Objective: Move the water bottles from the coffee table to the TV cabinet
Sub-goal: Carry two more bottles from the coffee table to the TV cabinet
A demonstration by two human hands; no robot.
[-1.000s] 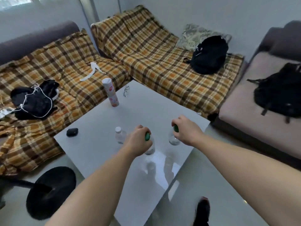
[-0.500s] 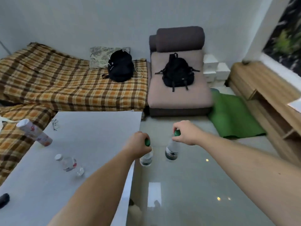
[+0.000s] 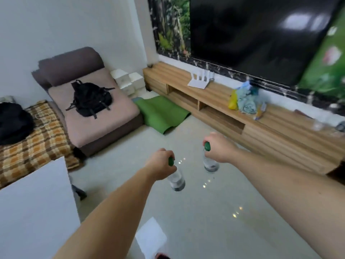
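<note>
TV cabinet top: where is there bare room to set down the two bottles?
On the TV cabinet, bare wood lies between the white router and the cloth pile, and at the far left end. It is crowded from the pile rightward.

I see a black backpack (image 3: 89, 99) lying on the brown chair (image 3: 97, 116), a green mat (image 3: 161, 114) on the floor just beside it, white boxes (image 3: 127, 81) in the corner, and a big dark TV (image 3: 261, 32) on the wall

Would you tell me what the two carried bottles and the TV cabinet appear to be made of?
Left bottle and right bottle: likely clear glossy plastic, see-through, green caps. TV cabinet: looks like matte light wood or wood-look laminate, grain lines visible.
</note>
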